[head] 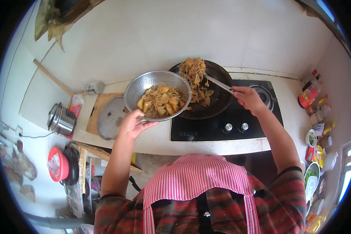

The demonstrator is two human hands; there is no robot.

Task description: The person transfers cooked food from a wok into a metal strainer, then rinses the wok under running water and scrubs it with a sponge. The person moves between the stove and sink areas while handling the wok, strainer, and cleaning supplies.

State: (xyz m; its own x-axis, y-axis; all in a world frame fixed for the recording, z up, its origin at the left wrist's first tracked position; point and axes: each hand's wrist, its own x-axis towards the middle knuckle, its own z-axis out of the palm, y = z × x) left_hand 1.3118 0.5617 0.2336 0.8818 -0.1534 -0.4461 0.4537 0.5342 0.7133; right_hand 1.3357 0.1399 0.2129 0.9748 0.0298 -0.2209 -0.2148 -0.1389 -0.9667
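Note:
My left hand (135,124) grips the near rim of a dimpled stainless steel bowl (134,87), tilted beside the wok. Inside the bowl lies a heap of cooked noodles with potato chunks (162,101). The fingers of my right hand (248,99) close around the metal handle of a cooking spatula (219,83). A heaped portion of noodles and potato (193,70) sits on the spatula's head, which it hides, above the far left of the black wok (220,102). More of the food (203,96) remains in the wok, which rests on the left side of the cooktop.
A black glass cooktop (204,131) with two knobs and a second burner (261,95) is under the wok. Left are a flat metal lid (109,120) on a wooden board (95,117) and a steel pot (61,120). Bottles (308,96) and bowls (311,138) line the right wall.

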